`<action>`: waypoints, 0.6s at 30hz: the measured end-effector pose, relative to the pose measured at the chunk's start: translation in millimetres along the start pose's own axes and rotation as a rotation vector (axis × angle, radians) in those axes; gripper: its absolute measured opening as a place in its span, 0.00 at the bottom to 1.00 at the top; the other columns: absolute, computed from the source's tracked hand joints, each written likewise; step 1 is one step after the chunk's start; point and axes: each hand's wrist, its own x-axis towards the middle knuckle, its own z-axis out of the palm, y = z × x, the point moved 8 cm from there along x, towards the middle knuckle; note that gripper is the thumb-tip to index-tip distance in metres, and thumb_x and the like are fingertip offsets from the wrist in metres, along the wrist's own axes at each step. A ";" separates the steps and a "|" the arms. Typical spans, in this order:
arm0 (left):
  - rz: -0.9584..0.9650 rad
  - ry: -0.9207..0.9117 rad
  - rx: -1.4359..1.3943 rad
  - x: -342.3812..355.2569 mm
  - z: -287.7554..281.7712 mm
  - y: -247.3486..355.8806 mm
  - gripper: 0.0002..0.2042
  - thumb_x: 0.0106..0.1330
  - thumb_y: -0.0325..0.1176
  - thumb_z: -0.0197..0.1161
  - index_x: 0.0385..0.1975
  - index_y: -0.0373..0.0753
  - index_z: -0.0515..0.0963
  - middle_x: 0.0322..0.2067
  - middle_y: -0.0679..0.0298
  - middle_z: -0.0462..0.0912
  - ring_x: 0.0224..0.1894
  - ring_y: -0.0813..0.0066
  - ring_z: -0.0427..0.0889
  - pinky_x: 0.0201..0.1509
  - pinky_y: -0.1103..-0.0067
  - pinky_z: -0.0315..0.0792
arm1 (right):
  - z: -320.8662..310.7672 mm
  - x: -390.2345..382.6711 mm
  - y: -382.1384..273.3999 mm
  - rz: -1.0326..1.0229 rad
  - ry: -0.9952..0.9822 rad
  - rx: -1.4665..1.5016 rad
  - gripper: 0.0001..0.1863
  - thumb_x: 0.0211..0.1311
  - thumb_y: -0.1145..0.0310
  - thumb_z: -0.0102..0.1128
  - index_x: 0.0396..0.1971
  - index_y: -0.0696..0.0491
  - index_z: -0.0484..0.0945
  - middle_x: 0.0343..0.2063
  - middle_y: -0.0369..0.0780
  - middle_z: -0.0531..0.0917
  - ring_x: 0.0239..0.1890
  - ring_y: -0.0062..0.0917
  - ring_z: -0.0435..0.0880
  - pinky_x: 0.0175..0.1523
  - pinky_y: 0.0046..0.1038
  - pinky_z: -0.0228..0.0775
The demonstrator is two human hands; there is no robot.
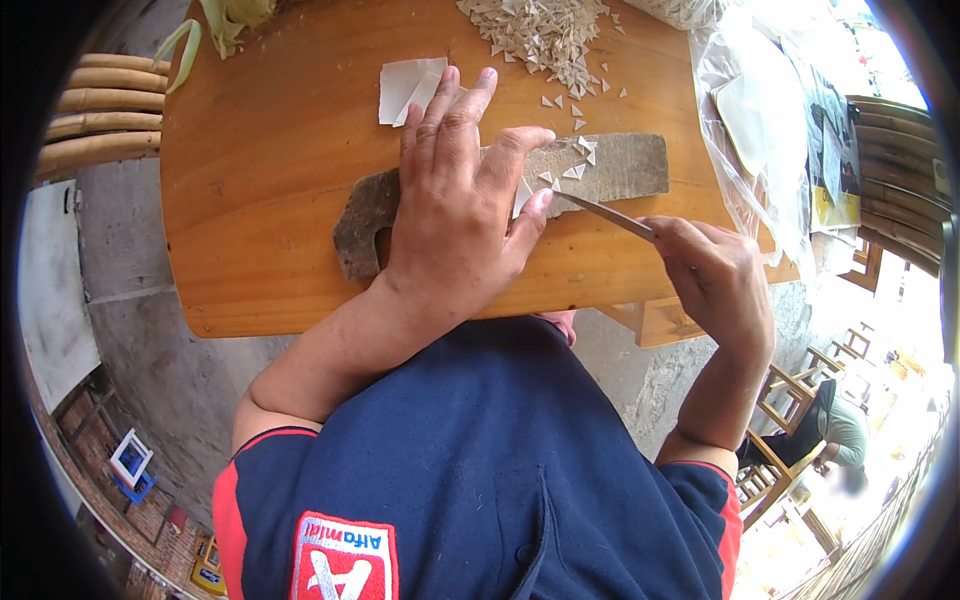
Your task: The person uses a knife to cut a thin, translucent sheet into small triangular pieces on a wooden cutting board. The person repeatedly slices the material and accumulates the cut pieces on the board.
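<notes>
A worn wooden cutting board [630, 165] with a notched handle lies across the table near its front edge. My left hand [455, 190] rests on it, fingers spread, over a thin pale strip [521, 198] that shows between thumb and index finger; the rest of the strip is hidden. In my right hand [718, 270] is a knife [605, 211], its tip at the board close to my left thumb. Small pale triangular pieces [575, 172] lie on the board beside the blade. Beyond my left fingertips are flat pale sheets [398, 88].
A heap of cut triangles [545, 35] covers the far part of the wooden table [270, 170], some scattered toward the board. Clear plastic bags [745, 130] drape over the right edge. Bamboo seating flanks both sides. Another person [848, 430] sits at the far right.
</notes>
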 end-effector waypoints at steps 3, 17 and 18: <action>-0.021 -0.033 -0.002 1.1 1.8 -2.4 0.27 0.60 0.29 0.70 0.61 0.46 0.75 0.72 0.48 0.61 0.77 0.41 0.55 0.79 0.52 0.52 | 4.7 7.0 0.2 -0.029 -0.056 0.005 0.07 0.60 0.77 0.64 0.38 0.51 0.82 0.21 0.42 0.80 0.22 0.37 0.81 0.28 0.37 0.70; -0.037 -0.075 0.014 -0.6 3.8 -4.5 0.34 0.62 0.28 0.70 0.70 0.46 0.67 0.73 0.49 0.58 0.77 0.42 0.53 0.80 0.52 0.49 | -7.6 32.5 26.8 0.094 -0.173 -0.046 0.07 0.67 0.69 0.66 0.33 0.54 0.78 0.20 0.47 0.78 0.21 0.41 0.78 0.29 0.38 0.68; -0.038 -0.075 0.011 -0.4 3.8 -4.2 0.34 0.62 0.29 0.69 0.70 0.46 0.67 0.73 0.48 0.59 0.77 0.42 0.53 0.80 0.52 0.49 | -8.7 31.8 29.9 0.107 -0.173 -0.057 0.07 0.68 0.69 0.65 0.33 0.54 0.77 0.20 0.47 0.77 0.21 0.41 0.78 0.29 0.38 0.68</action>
